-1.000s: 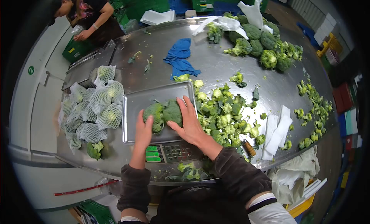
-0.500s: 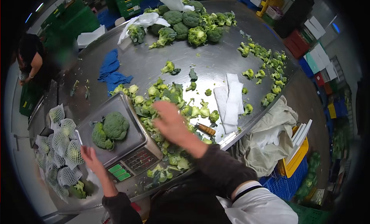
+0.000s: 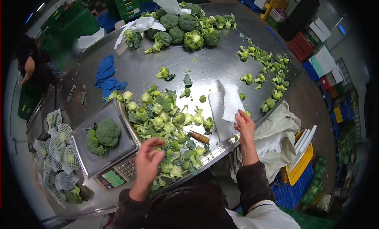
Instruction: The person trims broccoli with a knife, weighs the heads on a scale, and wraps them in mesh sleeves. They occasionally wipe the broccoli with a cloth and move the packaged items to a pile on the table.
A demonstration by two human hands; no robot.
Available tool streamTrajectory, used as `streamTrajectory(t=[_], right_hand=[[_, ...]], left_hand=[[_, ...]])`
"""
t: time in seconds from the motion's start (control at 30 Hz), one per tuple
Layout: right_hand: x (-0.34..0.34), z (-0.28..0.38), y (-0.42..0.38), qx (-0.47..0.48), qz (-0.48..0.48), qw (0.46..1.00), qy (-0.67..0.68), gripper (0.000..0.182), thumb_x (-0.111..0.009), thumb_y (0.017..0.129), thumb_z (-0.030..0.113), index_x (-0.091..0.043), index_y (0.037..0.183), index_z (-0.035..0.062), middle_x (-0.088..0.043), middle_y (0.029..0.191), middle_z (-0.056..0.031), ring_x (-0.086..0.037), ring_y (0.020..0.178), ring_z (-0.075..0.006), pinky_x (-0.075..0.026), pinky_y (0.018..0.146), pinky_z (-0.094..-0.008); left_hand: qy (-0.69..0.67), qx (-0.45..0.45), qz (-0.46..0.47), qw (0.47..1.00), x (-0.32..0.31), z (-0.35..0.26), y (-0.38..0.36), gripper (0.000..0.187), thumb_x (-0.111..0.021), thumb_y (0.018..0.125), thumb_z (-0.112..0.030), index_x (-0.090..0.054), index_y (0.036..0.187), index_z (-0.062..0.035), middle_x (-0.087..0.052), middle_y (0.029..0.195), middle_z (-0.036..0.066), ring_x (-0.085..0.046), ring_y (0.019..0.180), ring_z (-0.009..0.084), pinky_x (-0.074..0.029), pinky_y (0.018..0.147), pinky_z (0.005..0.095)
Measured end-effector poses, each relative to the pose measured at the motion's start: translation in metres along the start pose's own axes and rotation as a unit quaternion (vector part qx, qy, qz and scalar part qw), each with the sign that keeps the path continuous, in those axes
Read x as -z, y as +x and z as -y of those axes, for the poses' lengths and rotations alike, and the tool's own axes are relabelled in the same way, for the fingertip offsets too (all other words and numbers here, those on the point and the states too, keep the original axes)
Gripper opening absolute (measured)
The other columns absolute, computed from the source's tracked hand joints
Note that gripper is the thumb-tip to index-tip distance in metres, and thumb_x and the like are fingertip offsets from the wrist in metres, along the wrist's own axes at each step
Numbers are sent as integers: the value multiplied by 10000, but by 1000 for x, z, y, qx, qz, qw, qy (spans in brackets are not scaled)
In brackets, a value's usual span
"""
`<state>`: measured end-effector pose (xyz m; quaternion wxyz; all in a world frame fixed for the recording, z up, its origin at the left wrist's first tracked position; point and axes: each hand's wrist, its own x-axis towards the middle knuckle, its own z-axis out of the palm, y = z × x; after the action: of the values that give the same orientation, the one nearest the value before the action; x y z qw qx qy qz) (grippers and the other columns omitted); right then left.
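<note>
My right hand (image 3: 244, 128) pinches the lower end of a white mesh sleeve (image 3: 233, 104), partly lifted off another white sleeve (image 3: 219, 116) lying on the metal table. My left hand (image 3: 149, 160) hovers over the near edge of the scale, fingers curled apart and holding nothing. Two broccoli heads (image 3: 107, 133) rest on the scale's tray (image 3: 85, 160). Between the scale and the sleeves lies a heap of cut broccoli pieces (image 3: 158, 118), with a wooden-handled knife (image 3: 198, 137) at its right side.
Netted broccoli heads (image 3: 65, 150) lie left of the scale. A broccoli pile (image 3: 177, 26) stands at the table's far side, near a blue cloth (image 3: 106, 73). Loose florets (image 3: 276, 71) lie right. Crates (image 3: 292, 185) with a cloth sit beside the table. Another person (image 3: 29, 63) is far left.
My right hand has moved from above the broccoli pieces to the white sleeves and taken hold of one. My left hand has moved right, from the tray's left side to the scale's near edge.
</note>
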<state>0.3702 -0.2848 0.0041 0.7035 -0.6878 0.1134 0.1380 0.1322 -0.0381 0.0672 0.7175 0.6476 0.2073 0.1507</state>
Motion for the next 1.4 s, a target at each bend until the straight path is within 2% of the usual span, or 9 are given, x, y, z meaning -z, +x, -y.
streamTrajectory(t=[0.33, 0.43, 0.63, 0.83, 0.9, 0.97, 1.1, 1.33, 1.4], right_hand=[[-51, 22, -120, 236, 392, 866, -201, 354, -629, 795, 28, -547, 1140, 26, -518, 665, 9, -502, 591, -50, -427, 578, -207], [-39, 22, -93, 256, 183, 933, -175, 380, -648, 786, 50, -538, 1148, 19, -549, 662, 0, -506, 583, -65, -426, 577, -205], [-81, 14, -76, 88, 396, 906, -122, 331, -660, 818, 129, -578, 1105, -13, -627, 763, -10, -542, 671, -55, -432, 604, -200], [-50, 10, -6, 157, 174, 959, -159, 140, -609, 835, 114, -644, 834, -21, -588, 630, 20, -508, 607, -49, -421, 570, -199], [-47, 22, 4, 160, 156, 850, -476, 250, -662, 796, 147, -612, 965, -31, -615, 768, -72, -565, 699, -128, -461, 661, -258], [-62, 19, -17, 523, 63, 695, -490, 467, -689, 774, 177, -511, 1181, 32, -584, 1033, -101, -589, 883, -171, -464, 720, -261], [-132, 32, -91, 316, 362, 845, -235, 516, -716, 761, 146, -494, 1211, 24, -571, 1094, -94, -579, 949, -175, -460, 755, -256], [-169, -4, -113, -86, 411, 906, 53, 269, -616, 869, 151, -613, 1066, -33, -658, 863, -73, -615, 746, -101, -485, 665, -219], [-175, -29, -131, -159, 440, 884, 14, 270, -600, 880, 140, -618, 1088, -32, -656, 903, -64, -596, 760, -86, -480, 684, -219]], left_hand=[[-141, 145, 32, 979, -48, 32, 72, 342, -584, 867, -104, -491, 1169, 27, -644, 968, 81, -607, 861, 121, -489, 753, 257], [-153, 123, 17, 980, -41, 36, 61, 273, -600, 838, -20, -527, 1095, 32, -648, 941, 88, -615, 806, 117, -499, 720, 255], [-162, 132, 11, 978, -34, 34, 36, 294, -619, 826, -28, -569, 1105, 50, -653, 948, 94, -616, 799, 112, -499, 694, 248], [15, 142, -77, 987, 21, 31, -7, 251, -659, 796, -36, -626, 1030, 49, -662, 852, 63, -603, 746, 86, -486, 650, 232], [13, 120, -88, 989, 23, 35, -16, 251, -664, 793, -38, -629, 1026, 45, -663, 853, 61, -599, 751, 82, -483, 655, 231], [16, 102, -96, 990, 22, 34, -22, 250, -670, 789, -41, -633, 1023, 41, -664, 854, 60, -595, 756, 79, -481, 660, 230], [36, 79, -84, 993, 17, 35, -31, 252, -677, 787, -48, -635, 1021, 36, -664, 869, 57, -594, 763, 85, -482, 679, 234], [-444, 181, -9, 877, 39, 33, -36, 369, -466, 952, -196, -477, 1257, 11, -575, 1149, 137, -549, 1015, 134, -445, 867, 274], [-317, 131, -40, 939, 29, 57, -34, 463, -384, 981, -248, -315, 1372, -11, -418, 1340, 149, -449, 1174, 181, -357, 989, 315]])
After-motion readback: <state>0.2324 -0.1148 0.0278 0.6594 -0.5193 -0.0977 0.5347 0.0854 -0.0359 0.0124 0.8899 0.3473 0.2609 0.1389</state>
